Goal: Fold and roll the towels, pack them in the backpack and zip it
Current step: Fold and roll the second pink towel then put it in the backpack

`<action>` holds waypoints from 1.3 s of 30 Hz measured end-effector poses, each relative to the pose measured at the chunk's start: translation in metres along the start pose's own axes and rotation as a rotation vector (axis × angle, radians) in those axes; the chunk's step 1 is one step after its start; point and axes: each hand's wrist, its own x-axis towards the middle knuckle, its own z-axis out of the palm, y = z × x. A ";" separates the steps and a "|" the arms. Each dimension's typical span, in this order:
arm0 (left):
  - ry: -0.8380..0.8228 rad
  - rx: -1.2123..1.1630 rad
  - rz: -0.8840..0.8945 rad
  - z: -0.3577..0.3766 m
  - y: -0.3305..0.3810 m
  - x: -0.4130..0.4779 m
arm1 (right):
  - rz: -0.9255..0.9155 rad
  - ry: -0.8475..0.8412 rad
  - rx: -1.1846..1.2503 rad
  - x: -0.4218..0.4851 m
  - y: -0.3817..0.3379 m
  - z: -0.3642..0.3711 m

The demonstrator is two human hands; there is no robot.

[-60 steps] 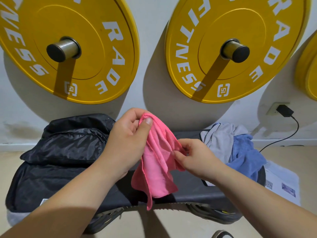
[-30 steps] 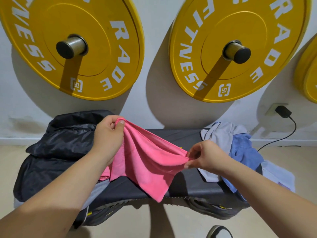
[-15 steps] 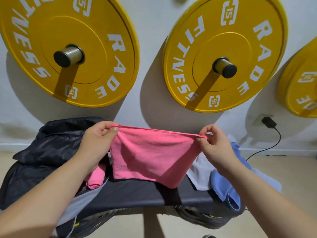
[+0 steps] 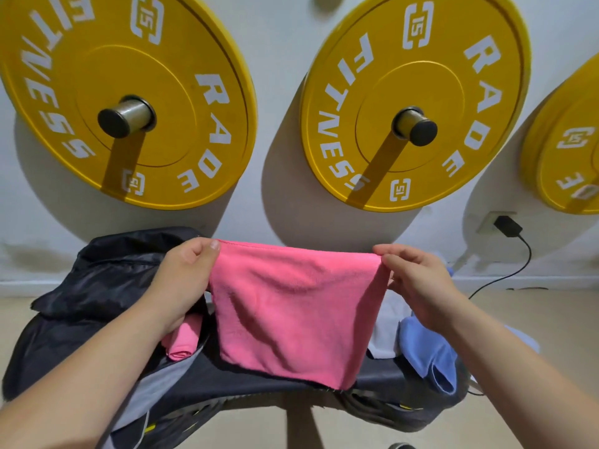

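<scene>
Pink towel (image 4: 298,306) hangs spread flat between 2 hands in front of the person, its top edge pulled nearly level and running left to right, so its long axis lies across the body. The left hand (image 4: 184,280) pinches the upper left corner between thumb and curled fingers; the right hand (image 4: 418,283) pinches the upper right corner the same way. Neither hand is nearer: each holds 1 end. The free lower edge points down toward the dark bench (image 4: 259,380), lowest at the right corner; whether it touches the pad cannot be told. The coming fold likely turns on this: with the cloth taut and square to the body, 1 corner can be carried across to meet the other. The black backpack (image 4: 97,286) lies open to the left, just beside the left hand, with 1 rolled pink towel (image 4: 181,341) at its mouth. A blue towel (image 4: 424,351) waits loose at the right.
</scene>
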 end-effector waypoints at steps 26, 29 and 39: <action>0.070 0.143 -0.121 0.022 0.012 -0.007 | 0.137 -0.012 -0.147 -0.006 0.011 0.045; -0.015 0.051 -0.127 0.046 0.021 -0.022 | 0.094 -0.063 -0.144 -0.015 0.009 0.067; -0.215 0.115 0.091 0.074 0.031 -0.050 | 0.010 -0.215 -0.050 -0.035 0.008 0.097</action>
